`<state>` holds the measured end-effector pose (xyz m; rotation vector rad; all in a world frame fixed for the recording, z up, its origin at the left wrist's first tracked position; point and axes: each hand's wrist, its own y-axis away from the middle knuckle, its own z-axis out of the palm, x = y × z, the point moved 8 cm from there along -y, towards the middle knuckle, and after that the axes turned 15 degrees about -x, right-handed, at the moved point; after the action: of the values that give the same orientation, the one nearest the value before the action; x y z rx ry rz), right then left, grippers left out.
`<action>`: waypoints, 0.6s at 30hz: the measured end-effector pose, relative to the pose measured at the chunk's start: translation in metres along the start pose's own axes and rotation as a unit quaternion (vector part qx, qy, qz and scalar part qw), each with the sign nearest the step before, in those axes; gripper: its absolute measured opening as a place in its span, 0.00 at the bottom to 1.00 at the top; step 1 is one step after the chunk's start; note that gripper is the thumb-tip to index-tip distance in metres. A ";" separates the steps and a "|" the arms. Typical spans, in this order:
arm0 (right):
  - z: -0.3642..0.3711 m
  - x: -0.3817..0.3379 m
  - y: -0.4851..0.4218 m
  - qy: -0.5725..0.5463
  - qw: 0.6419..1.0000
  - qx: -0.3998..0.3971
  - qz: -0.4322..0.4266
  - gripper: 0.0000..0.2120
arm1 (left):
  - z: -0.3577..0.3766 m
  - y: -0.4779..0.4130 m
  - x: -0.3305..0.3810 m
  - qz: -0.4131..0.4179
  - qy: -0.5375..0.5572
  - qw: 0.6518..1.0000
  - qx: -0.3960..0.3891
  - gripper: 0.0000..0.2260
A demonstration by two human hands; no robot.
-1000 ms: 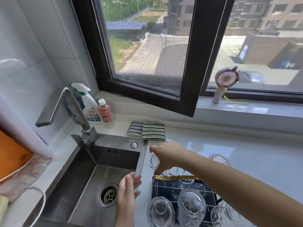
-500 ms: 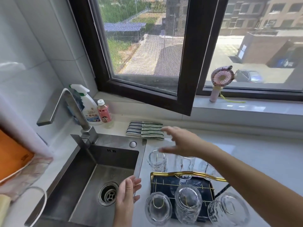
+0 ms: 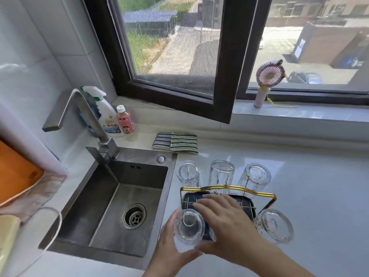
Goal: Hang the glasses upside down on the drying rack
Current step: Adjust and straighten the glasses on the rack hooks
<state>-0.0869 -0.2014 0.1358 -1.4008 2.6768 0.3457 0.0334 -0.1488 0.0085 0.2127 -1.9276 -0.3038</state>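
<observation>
At lower centre, the left hand [image 3: 169,254] cups the near-left glass [image 3: 189,226] on the drying rack [image 3: 229,188]; the right hand [image 3: 225,222] lies spread, hiding the middle one. Five glasses visibly hang inverted, so the task looks nearly finished.

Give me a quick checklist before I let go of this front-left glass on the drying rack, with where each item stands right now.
1. Front-left glass is upside down over a gold peg: ok, base faces up and a peg shows through it.
2. Left hand and right hand steady that glass: ok, both touch its sides.
3. Back row of three glasses is hung: ok, all inverted.
4. Front-right glass is seated: ok, though it leans outward.
5. Front-middle glass: cannot tell, the right hand covers it.
6. Rack stays clear of the sink edge: ok, but close.
</observation>
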 end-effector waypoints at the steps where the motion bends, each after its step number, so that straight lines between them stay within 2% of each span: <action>1: 0.006 -0.002 -0.003 0.010 1.000 0.002 0.005 0.41 | 0.001 -0.001 0.000 0.006 -0.008 1.000 0.007 0.49; 3: 0.017 -0.001 -0.008 0.015 1.000 -0.001 0.020 0.44 | 0.001 -0.001 0.001 0.016 -0.016 1.000 0.018 0.43; 6: 0.025 0.000 -0.013 0.025 0.999 0.004 0.027 0.43 | -0.001 -0.003 -0.001 0.014 -0.009 1.000 0.025 0.36; 12: 0.029 0.006 -0.016 -0.001 0.999 -0.007 0.042 0.39 | -0.005 -0.007 -0.004 0.025 0.011 0.999 0.028 0.34; 18: 0.040 0.017 -0.023 -0.054 0.996 -0.052 0.050 0.42 | -0.008 -0.015 -0.003 0.012 0.031 0.999 0.014 0.34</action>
<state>-0.0780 -0.2174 0.0901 -1.2372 2.6807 0.5620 0.0422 -0.1632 0.0041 0.2144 -1.8716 -0.2510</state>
